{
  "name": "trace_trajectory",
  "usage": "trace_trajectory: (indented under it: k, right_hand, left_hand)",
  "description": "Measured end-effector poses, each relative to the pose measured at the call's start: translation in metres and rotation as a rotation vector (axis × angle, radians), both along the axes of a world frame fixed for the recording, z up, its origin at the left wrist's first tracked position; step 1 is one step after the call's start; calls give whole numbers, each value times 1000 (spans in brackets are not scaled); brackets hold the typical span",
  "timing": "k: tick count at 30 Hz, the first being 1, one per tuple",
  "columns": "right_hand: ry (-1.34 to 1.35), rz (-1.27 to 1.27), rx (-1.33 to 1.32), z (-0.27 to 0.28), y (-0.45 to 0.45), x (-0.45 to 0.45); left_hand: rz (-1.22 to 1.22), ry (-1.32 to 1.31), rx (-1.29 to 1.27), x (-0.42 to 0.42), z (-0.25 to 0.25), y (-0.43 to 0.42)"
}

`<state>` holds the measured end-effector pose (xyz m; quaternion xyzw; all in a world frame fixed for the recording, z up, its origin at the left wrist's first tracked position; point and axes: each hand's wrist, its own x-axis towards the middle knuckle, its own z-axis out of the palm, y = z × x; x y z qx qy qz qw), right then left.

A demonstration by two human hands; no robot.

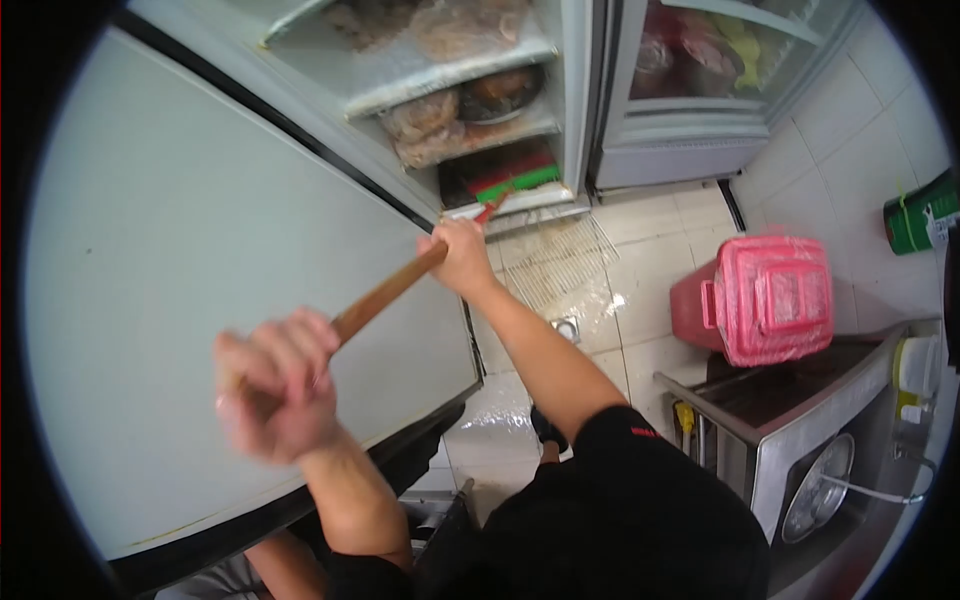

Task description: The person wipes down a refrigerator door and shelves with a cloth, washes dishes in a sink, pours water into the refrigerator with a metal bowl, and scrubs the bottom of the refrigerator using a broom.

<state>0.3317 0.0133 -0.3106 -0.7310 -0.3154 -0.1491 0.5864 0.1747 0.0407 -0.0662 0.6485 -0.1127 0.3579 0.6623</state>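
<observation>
A long wooden handle (390,290) slants across the view, held in both hands. My left hand (280,385) is wrapped round its near end at the lower left, slightly blurred. Farther along, my right hand (460,257) grips the handle beside the open fridge. The far end has a red part (490,211) and reaches the lowest compartment, where a green and red item (520,182) lies. Whether the red part touches that item I cannot tell. Bagged food (425,120) fills the shelves above.
A large pale door panel (230,280) stands at the left. A pink lidded bin (775,300) is at the right, near a metal sink (820,490). A metal grate (560,262) lies on the wet tiles. Another person's arm (285,565) shows at the bottom left.
</observation>
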Motion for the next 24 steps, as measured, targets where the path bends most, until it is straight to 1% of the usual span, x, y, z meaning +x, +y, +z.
trace_trajectory:
  k: [1, 2, 3, 4, 6, 7, 8, 9, 10, 11, 12, 14, 16, 18, 19, 20, 21, 23, 24]
  right_hand:
    - [-31, -41, 23, 15, 0, -14]
    - [-37, 6, 68, 36, 0, -28]
    - [-36, 47, 106, 62, -4, -41]
    - [-50, 80, 145, 78, -5, -41]
    - [-102, 121, 156, 84, -4, -29]
    - [-131, 146, 166, 86, -1, -17]
    - [-146, 133, 144, 64, 9, 8]
    - [-159, 125, 127, 27, 23, 33]
    - [-39, 119, 107, -3, 26, 47]
    - [-52, 73, 4, -39, 28, 58]
    - [-41, 65, 9, -41, 28, 60]
    - [-7, 52, 3, -43, 18, 36]
    - [8, 73, 13, -22, 11, 6]
    - [1, 125, 104, 32, 2, -25]
    - [-49, 148, 85, 60, -2, -26]
    - [-95, 170, 66, 84, -7, -26]
    - [-132, 192, 45, 93, -10, -26]
    - [-211, 132, 76, 76, -3, 11]
    - [-251, 101, 92, 61, 1, 35]
  left_hand:
    - [-21, 4, 21, -13, 29, 0]
    - [-46, 23, 35, -33, 56, -5]
    - [-9, 7, 100, -52, 77, -11]
    - [20, -23, 167, -59, 88, -13]
    - [20, -60, 159, -54, 79, -18]
    - [24, -81, 160, -51, 71, -22]
    - [65, -51, 228, -37, 45, -18]
    - [131, -6, 232, -18, 5, -17]
    - [194, 40, 236, 0, -36, -16]
    - [189, 18, 215, 16, -70, -19]
    - [202, 15, 88, 22, -76, -22]
    - [188, 8, 80, 15, -58, -25]
    - [121, -29, 74, 2, -11, -29]
    - [36, -77, 21, -21, 42, -23]
    - [-32, -109, 89, -33, 70, -22]
    - [-100, -137, 156, -39, 85, -23]
    - [-78, -151, 152, -37, 84, -24]
    - [-37, -167, 141, -30, 74, -29]
    - [153, -133, 132, -14, 43, -35]
